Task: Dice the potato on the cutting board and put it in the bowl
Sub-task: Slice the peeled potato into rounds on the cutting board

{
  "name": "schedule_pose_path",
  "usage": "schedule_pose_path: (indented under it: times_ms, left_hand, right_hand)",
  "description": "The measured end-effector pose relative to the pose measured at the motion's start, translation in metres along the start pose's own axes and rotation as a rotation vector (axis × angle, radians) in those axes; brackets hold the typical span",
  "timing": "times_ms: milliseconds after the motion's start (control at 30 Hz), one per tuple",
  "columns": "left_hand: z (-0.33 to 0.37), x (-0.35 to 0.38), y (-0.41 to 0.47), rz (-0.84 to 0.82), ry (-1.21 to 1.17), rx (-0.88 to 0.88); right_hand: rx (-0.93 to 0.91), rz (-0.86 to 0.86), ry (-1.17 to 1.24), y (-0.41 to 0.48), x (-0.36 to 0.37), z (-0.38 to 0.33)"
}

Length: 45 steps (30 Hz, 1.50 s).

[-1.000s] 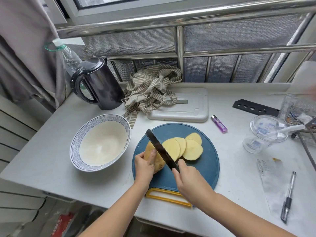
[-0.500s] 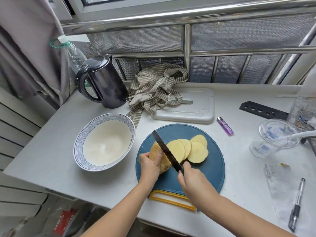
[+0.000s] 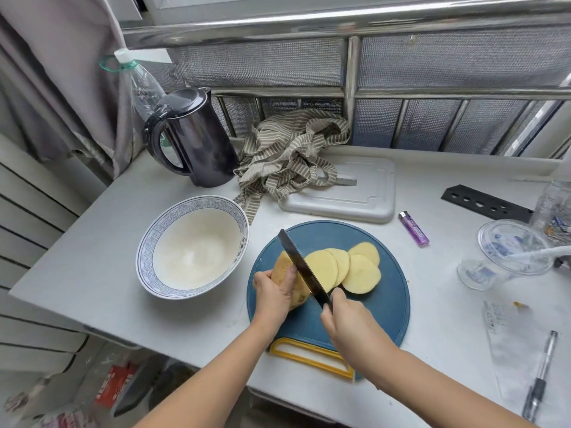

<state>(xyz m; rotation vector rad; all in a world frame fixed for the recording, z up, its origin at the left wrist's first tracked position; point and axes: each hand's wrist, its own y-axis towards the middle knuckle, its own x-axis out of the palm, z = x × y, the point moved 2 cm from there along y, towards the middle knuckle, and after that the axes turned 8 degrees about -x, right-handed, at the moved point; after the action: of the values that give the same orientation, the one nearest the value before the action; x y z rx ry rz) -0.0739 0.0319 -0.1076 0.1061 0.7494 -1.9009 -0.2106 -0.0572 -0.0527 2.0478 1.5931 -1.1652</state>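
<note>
The left hand (image 3: 272, 293) is gripping the uncut end of the potato (image 3: 282, 263) on the left part of the round blue board (image 3: 389, 307). Its fingers (image 3: 289, 281) are curling round the brown skin and pressing the piece down. The right hand (image 3: 350, 324) is wrapping its fingers (image 3: 337, 296) tightly round the handle of the knife (image 3: 302, 267), hiding the handle completely. The dark blade is standing on edge, slanting away from the person, and is resting against the potato's cut side, between the held piece and the slices (image 3: 360, 274). I cannot tell whether the edge is biting into the potato.

Four pale slices are overlapping in a row just right of the blade, near the board's middle. The board's yellow handle (image 3: 309, 356) is pointing toward the person, near the front edge of the tabletop (image 3: 92, 257).

The bowl (image 3: 143, 251), white inside with a blue patterned rim, is sitting just left of the board. Behind it a black kettle (image 3: 197, 140) is standing in front of a plastic bottle (image 3: 140, 81). A striped cloth (image 3: 287, 156) is lying partly over a white tray (image 3: 367, 196) beyond the board. A purple lighter (image 3: 414, 228), a black bracket (image 3: 485, 201), a clear cup (image 3: 509, 251) and a pen (image 3: 539, 381) are lying further right.
</note>
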Motion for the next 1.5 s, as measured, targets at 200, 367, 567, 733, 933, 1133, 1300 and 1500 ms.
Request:
schedule_pose_path:
  times_ms: [200,367,567,733,933,1133,1300,1500]
  left_hand:
    - [0.002,-0.001,-0.003,-0.019,0.040,0.035]
    - [0.004,0.000,-0.008,-0.001,0.056,0.073]
    - [0.002,0.000,-0.007,-0.018,0.033,0.088]
    - [0.002,0.000,-0.005,-0.014,0.014,0.081]
    - [-0.004,-0.005,0.006,-0.023,-0.025,0.030]
    - [-0.016,-0.010,0.020,-0.123,0.021,0.019]
    - [-0.011,-0.013,0.023,-0.177,0.007,0.029]
    - [-0.005,-0.017,0.020,-0.216,0.005,0.031]
  right_hand:
    - [-0.010,-0.019,0.009,0.003,-0.005,0.005]
    - [-0.025,-0.025,-0.010,0.013,-0.003,0.000]
    - [-0.014,-0.043,-0.030,0.022,0.002,-0.002]
    - [-0.012,-0.044,-0.016,0.028,0.000,-0.008]
    - [-0.010,-0.046,-0.019,0.015,0.006,-0.017]
    - [0.029,-0.036,-0.086,0.002,0.021,-0.021]
    - [0.057,-0.018,-0.115,0.010,0.029,-0.020]
    - [0.077,-0.019,-0.183,0.017,0.038,-0.021]
